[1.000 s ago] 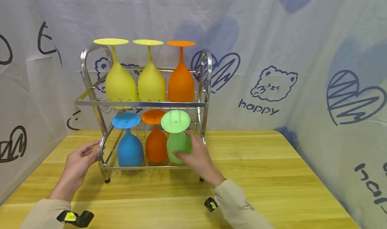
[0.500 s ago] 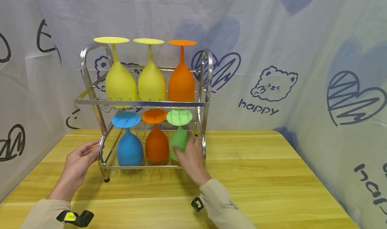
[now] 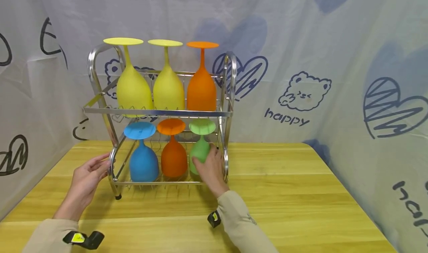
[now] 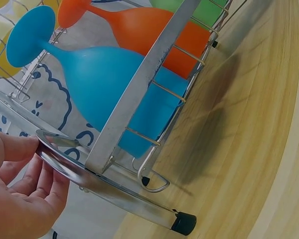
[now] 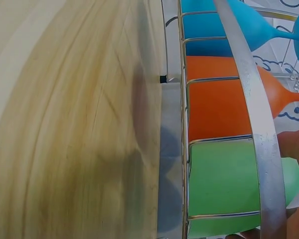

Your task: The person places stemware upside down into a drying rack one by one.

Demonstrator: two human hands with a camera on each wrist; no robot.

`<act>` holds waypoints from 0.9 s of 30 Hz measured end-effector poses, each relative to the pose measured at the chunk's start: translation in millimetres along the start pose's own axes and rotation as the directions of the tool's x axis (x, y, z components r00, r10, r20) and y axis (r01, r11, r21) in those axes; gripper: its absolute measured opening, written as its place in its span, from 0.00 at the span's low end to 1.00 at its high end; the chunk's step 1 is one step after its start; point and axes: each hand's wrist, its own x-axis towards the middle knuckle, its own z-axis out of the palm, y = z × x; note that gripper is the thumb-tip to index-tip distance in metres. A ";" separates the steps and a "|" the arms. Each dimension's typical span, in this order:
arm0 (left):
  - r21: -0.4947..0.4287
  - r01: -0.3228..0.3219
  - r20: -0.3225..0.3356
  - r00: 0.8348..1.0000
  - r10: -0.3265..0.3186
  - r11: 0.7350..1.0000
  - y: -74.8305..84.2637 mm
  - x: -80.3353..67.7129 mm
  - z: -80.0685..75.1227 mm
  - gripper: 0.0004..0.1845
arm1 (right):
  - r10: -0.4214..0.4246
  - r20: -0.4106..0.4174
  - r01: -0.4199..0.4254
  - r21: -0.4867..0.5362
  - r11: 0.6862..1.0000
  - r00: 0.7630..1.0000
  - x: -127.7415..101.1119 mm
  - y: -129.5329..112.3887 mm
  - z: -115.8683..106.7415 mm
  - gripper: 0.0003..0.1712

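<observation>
My right hand (image 3: 211, 168) holds the bowl of a green goblet (image 3: 200, 151), thumb on the near side, fingers round its right. The goblet stands upside down at the right of the lower shelf; the right wrist view shows its bowl behind the rack's front bar. My left hand (image 4: 27, 181) pinches the left chrome post of the metal two-tier rack (image 3: 160, 113) between thumb and fingers. Beside the green goblet are an upside-down orange goblet (image 3: 174, 158) and a blue goblet (image 3: 143, 165), the blue one at the left end.
On the upper shelf stand two yellow goblets (image 3: 133, 91) and another orange goblet (image 3: 202, 91), all upside down. The rack rests on a wooden table (image 3: 287, 193). A printed cloth (image 3: 301, 41) hangs behind and at both sides.
My right hand has moved the green goblet back and slightly right, deeper into the lower shelf, beside the orange one. The left hand has stayed on the rack's post.
</observation>
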 end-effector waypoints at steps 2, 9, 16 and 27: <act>0.000 0.001 0.002 1.000 -0.001 1.000 0.0 -0.5 -0.1 0.13 | 0.007 0.004 -0.007 -0.002 1.000 1.000 -0.6 -0.8 -0.3 0.46; 0.003 0.006 0.001 1.000 -0.006 1.000 -0.8 0.3 1.2 0.14 | 0.011 0.000 -0.011 -0.012 1.000 1.000 -6.6 -6.9 -5.6 0.51; 0.196 0.007 -0.018 1.000 -0.003 0.981 -2.6 -3.6 2.3 0.22 | -0.084 0.064 0.084 -0.007 0.996 0.994 -36.5 -27.0 -35.1 0.50; 0.559 -0.171 0.108 0.985 0.133 0.811 4.2 -15.9 -14.2 0.35 | -0.380 0.142 0.389 -0.043 0.920 0.914 -42.1 -13.2 -116.4 0.32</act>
